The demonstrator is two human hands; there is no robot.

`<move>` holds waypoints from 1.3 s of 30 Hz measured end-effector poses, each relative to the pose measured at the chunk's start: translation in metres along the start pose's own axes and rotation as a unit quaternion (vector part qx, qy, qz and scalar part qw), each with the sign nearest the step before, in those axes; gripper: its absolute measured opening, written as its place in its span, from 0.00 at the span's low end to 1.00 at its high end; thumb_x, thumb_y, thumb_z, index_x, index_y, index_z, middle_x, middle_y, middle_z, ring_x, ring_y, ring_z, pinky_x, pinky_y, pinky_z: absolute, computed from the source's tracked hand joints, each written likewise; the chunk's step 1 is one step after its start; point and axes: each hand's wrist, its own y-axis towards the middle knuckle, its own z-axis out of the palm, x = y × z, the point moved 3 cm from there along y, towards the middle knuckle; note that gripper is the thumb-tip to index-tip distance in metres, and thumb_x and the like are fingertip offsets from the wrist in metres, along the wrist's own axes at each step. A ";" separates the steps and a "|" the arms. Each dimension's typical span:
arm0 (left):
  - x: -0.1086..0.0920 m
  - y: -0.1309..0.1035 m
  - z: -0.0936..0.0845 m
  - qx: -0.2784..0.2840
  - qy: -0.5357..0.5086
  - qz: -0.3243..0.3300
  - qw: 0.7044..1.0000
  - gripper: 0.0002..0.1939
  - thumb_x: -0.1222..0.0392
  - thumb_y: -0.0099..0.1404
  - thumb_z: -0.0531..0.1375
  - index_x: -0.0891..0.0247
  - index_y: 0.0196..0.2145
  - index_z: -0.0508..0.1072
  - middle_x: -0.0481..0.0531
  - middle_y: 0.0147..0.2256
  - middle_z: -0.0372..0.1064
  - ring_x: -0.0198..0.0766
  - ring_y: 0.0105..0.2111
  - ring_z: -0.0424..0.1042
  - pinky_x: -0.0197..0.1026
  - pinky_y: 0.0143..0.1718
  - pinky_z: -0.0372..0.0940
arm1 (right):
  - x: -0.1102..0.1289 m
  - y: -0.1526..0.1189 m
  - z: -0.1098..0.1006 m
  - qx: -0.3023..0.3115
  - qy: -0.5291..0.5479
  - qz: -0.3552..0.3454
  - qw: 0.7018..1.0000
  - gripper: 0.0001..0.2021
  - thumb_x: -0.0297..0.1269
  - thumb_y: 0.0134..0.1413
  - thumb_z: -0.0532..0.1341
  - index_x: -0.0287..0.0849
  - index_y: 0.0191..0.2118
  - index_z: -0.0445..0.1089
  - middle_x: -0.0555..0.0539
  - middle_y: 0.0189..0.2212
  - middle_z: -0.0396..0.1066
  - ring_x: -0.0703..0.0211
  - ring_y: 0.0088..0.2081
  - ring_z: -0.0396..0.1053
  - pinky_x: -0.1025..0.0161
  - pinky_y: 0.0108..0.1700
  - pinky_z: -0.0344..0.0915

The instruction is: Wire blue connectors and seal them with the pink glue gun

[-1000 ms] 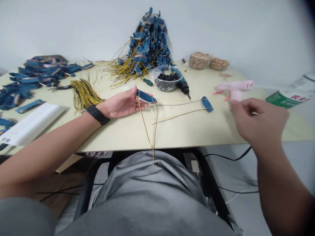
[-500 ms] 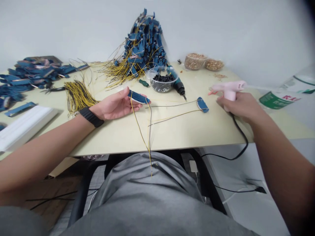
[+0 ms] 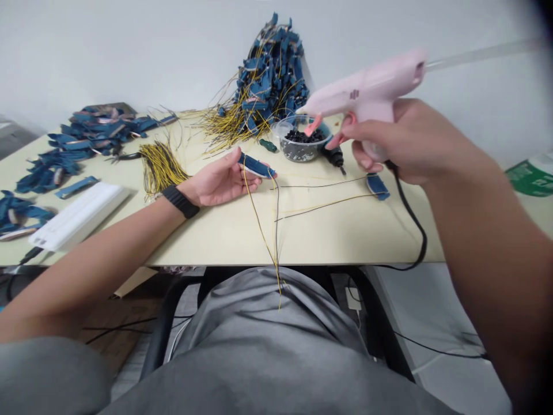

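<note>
My left hand point(image 3: 222, 181), palm up above the table, holds a blue strip-shaped piece point(image 3: 256, 165) between thumb and fingers. Yellow and black wires point(image 3: 276, 230) hang from both its ends down to my lap. My right hand point(image 3: 389, 135) is closed round the handle of a pale pink hot glue gun point(image 3: 365, 86), raised above the table. Its nozzle points left, and a clear glue stick point(image 3: 484, 55) sticks out behind. Below that hand lies a second blue piece point(image 3: 378, 187) with two wires stretched leftward.
A tall heap of wired blue pieces point(image 3: 272, 80) stands at the back. Before it are a clear tub of black parts point(image 3: 305, 144) and a green-handled tool point(image 3: 268, 145). At left lie more blue pieces point(image 3: 95, 132), a yellow-black wire bundle point(image 3: 162, 167) and a white block point(image 3: 80, 213).
My right hand has lifted the glue gun up and leftward from the table's right side. My left hand keeps the blue piece; the whole view has shifted slightly.
</note>
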 end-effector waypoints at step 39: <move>-0.005 0.001 0.005 -0.093 0.021 -0.021 0.995 0.46 0.28 0.93 0.50 0.71 0.39 0.88 0.62 0.37 0.88 0.38 0.35 0.83 0.43 0.49 0.78 | -0.025 -0.002 0.050 0.098 -0.095 -0.078 0.988 0.13 0.32 0.67 0.77 0.45 0.30 0.78 0.47 0.23 0.70 0.54 0.31 0.67 0.55 0.38 0.68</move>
